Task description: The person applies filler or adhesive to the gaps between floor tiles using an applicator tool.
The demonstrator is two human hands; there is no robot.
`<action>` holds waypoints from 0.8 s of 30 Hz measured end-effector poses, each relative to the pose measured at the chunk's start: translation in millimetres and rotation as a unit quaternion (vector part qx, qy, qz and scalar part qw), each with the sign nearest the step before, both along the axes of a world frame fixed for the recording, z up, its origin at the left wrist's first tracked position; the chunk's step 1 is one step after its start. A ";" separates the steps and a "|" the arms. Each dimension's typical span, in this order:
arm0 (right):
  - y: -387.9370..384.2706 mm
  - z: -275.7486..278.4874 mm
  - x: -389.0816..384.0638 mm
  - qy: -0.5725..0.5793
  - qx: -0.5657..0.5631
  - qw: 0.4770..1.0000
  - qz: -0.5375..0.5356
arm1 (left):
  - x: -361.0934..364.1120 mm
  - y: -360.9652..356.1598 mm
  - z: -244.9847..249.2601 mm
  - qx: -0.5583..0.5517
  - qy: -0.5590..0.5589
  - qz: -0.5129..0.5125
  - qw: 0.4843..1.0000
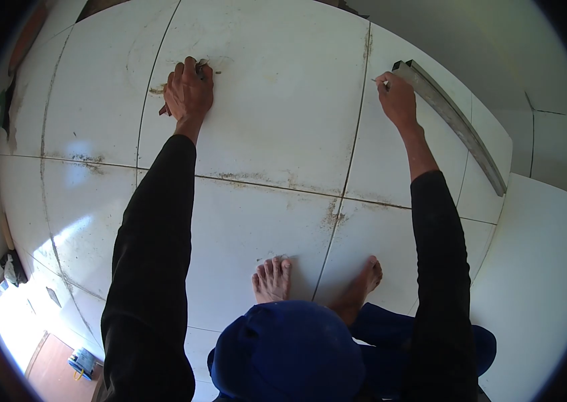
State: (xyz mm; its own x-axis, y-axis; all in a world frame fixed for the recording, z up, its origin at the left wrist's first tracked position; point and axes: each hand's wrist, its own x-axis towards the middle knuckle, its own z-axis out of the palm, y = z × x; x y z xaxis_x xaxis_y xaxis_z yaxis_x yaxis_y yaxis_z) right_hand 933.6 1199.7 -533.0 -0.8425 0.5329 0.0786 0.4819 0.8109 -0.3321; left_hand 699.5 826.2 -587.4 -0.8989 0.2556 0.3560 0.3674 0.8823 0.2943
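Straightedge [454,120], metal, on white floor tiles [277,87]; right hand [398,100] pinches thin marker [384,83] at its end; left hand [188,90] clamped on small tool [163,109].

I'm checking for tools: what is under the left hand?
A reddish tool pokes out from under the left hand, on a smeared white tile. The hand covers the rest of it.

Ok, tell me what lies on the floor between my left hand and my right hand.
Head view: only bare white tile between the left hand and right hand, crossed by one dirty grout line; no loose thing lies there.
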 end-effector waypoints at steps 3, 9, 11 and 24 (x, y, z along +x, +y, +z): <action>31.7 -17.1 -40.4 -0.008 0.059 0.998 0.034 | -1.1 1.9 0.2 0.000 -0.003 -0.001 1.000; -7.9 -15.3 -23.8 -0.060 0.050 0.997 0.019 | -0.5 -0.5 -2.1 -0.001 -0.006 -0.006 1.000; -37.9 -12.4 10.4 -0.078 0.050 0.995 0.035 | -1.5 -0.1 -0.6 0.004 -0.005 -0.002 1.000; 56.3 -9.0 -53.2 0.047 0.007 0.999 -0.001 | 2.2 1.4 4.0 -0.007 -0.014 0.008 1.000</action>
State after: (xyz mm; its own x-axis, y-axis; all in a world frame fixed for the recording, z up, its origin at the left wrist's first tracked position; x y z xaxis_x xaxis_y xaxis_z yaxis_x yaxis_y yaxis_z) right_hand 880.4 1256.0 -542.1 -0.8298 0.5329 0.1654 0.4506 0.8148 -0.3647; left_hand 701.7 827.5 -583.4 -0.9125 0.2456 0.3272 0.3449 0.8920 0.2921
